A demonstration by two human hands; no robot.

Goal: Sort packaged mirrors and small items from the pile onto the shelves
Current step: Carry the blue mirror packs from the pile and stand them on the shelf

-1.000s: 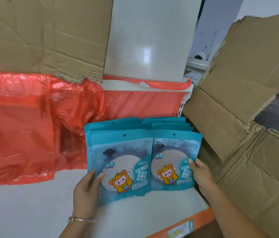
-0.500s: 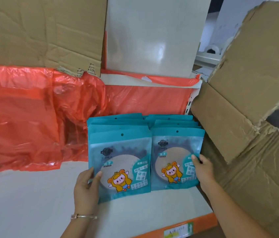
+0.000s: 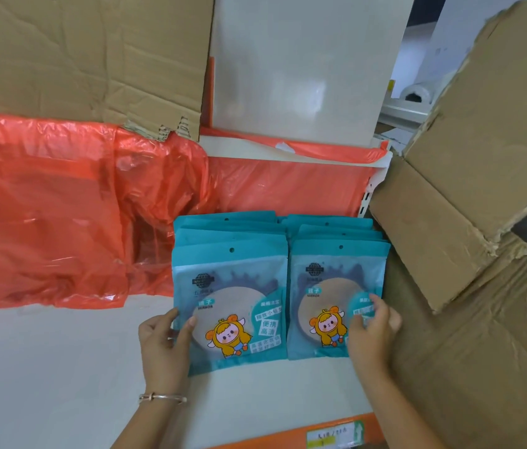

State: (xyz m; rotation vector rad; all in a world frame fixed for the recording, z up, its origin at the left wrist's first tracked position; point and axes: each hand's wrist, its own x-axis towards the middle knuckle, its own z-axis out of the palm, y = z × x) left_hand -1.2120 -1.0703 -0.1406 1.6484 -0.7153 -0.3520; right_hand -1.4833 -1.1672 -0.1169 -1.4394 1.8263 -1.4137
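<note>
Now my right hand [image 3: 372, 332] is on the front of its pack; a moment ago it was on the side edge. My left hand [image 3: 163, 348] has stayed put. It holds the front pack of the left row [image 3: 233, 306] by its low corner, thumb on the front, fingers round the edge. My right fingers lie loose on the right row [image 3: 330, 286] and press it back; they do not grip. Both rows of blue mirror packs stand on the white shelf [image 3: 45, 367] between my hands, touching side by side. I think this lot is shelved and I am only tidying. Left of my left hand is orange plastic [image 3: 45, 205]. Right of my right hand is a torn cardboard box [image 3: 466, 189]. I cannot see the pile, so I cannot tell how much is left.
</note>
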